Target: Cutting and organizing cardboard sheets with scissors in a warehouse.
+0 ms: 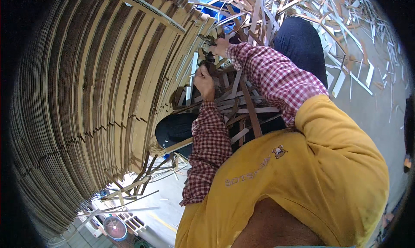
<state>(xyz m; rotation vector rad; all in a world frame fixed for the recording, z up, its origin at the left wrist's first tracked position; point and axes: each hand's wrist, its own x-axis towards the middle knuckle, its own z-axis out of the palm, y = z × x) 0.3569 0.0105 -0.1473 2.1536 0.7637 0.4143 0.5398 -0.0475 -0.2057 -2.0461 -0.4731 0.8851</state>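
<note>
A tall stack of corrugated cardboard sheets (103,75) fills the left side, its layered edges facing me. My left hand (204,83) is beside the stack's far right edge, fingers closed on a dark ragged scrap (208,65). Just beyond it, my right hand (221,47) is closed too, at another dark torn piece (207,39); its fingertips are partly hidden. What the dark pieces are made of is too small to tell. Loose cardboard strips (248,102) lie beneath my forearms, between my knees.
A blue container (218,8) shows among the strips at the back. More offcuts (341,32) litter the grey floor at right. My dark-clothed knees (301,45) flank the strip pile. A round fan (115,227) stands at the lower left.
</note>
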